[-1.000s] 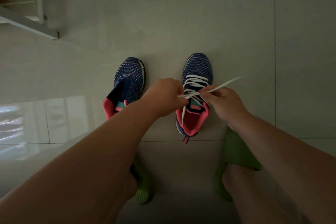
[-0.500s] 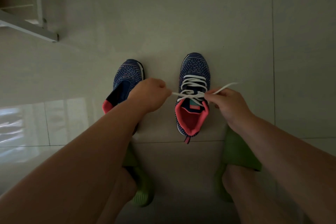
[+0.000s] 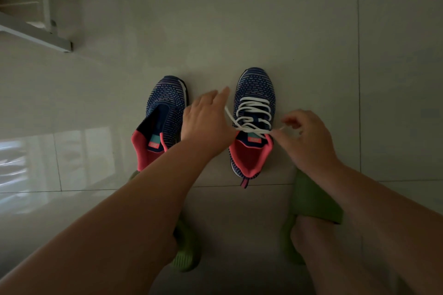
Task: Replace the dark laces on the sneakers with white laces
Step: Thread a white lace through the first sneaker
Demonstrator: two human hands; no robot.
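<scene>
Head view, dim light. Your left hand (image 3: 206, 122) sits between the two sneakers, fingers stretched forward and loose; one end of the white lace (image 3: 251, 112) runs up along its inner edge, but whether you grip it, cannot tell. Your right hand (image 3: 304, 136) pinches the other lace end between curled fingertips, just beside the right sneaker (image 3: 254, 93). That shoe is laced white, crossed over its tongue. Left sneaker (image 3: 165, 103) stands laceless on the tiled floor (image 3: 239, 19). Green slippers (image 3: 311, 199) on your feet below.

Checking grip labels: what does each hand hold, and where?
Right hand pinches the white lace near its free end. Left hand is open; the lace's other end passes beside it.
</scene>
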